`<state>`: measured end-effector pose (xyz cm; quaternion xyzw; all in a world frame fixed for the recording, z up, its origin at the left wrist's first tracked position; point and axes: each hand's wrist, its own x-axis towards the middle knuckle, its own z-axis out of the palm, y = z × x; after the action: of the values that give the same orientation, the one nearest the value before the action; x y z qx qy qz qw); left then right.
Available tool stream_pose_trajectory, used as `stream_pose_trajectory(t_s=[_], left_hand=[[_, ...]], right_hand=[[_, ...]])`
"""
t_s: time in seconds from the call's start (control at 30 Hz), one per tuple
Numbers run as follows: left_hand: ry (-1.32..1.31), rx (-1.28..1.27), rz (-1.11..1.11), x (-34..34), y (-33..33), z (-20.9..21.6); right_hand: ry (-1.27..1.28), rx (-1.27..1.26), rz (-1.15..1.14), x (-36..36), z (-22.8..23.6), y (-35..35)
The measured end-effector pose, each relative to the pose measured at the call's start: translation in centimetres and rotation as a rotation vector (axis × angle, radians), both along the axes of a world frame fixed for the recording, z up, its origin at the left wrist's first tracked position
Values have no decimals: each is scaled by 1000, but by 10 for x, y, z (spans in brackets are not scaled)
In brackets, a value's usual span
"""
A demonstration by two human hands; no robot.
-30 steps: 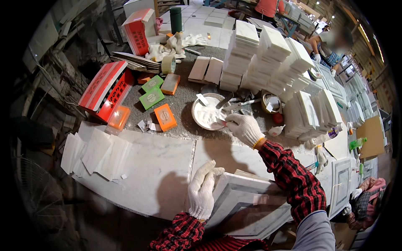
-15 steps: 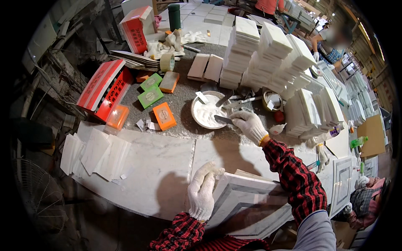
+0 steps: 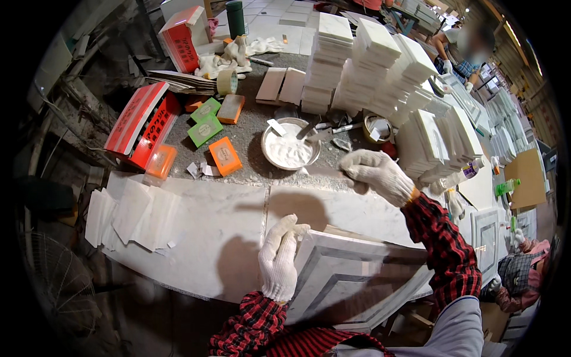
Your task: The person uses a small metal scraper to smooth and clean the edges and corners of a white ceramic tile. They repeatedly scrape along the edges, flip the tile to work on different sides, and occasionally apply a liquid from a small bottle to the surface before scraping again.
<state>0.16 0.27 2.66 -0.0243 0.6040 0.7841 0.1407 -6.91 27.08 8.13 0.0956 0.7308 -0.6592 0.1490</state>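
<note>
In a white cotton glove, my left hand (image 3: 278, 262) grips the upper left corner of a white marble panel (image 3: 360, 285) with grey inlaid bands. The panel leans tilted against the front of the bench. My right hand (image 3: 380, 175), gloved too, is closed round a putty knife (image 3: 324, 171) with white paste at its tip. That blade is held above the bench, just right of and nearer than a bowl (image 3: 265, 156) of white paste (image 3: 290, 149). Other flat blades (image 3: 306, 129) rest in the bowl.
Tall stacks of white tiles (image 3: 330, 59) stand behind the bowl. Orange (image 3: 225, 157) and green boxes (image 3: 205, 130) lie to its left, near a red carton (image 3: 134, 128). Thin marble pieces (image 3: 134, 217) lie at the left. Co-workers (image 3: 467, 53) are at the right.
My right hand has lifted the putty knife out of the bowl and drawn it right and nearer to me. My left hand keeps hold of the panel corner.
</note>
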Motion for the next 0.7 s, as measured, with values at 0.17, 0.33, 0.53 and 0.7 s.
stream_pose_trajectory(t_s=[0.17, 0.33, 0.53, 0.7], left_hand=[[52, -8, 65, 1, 3, -6], [116, -125, 112, 2, 4, -10], [106, -122, 116, 2, 4, -12], [73, -70, 113, 2, 4, -13]], right_hand=[[-34, 92, 58, 44, 31, -2], [-67, 101, 59, 65, 41, -13], [-27, 122, 96, 69, 43, -22], [21, 231, 127, 70, 48, -28]])
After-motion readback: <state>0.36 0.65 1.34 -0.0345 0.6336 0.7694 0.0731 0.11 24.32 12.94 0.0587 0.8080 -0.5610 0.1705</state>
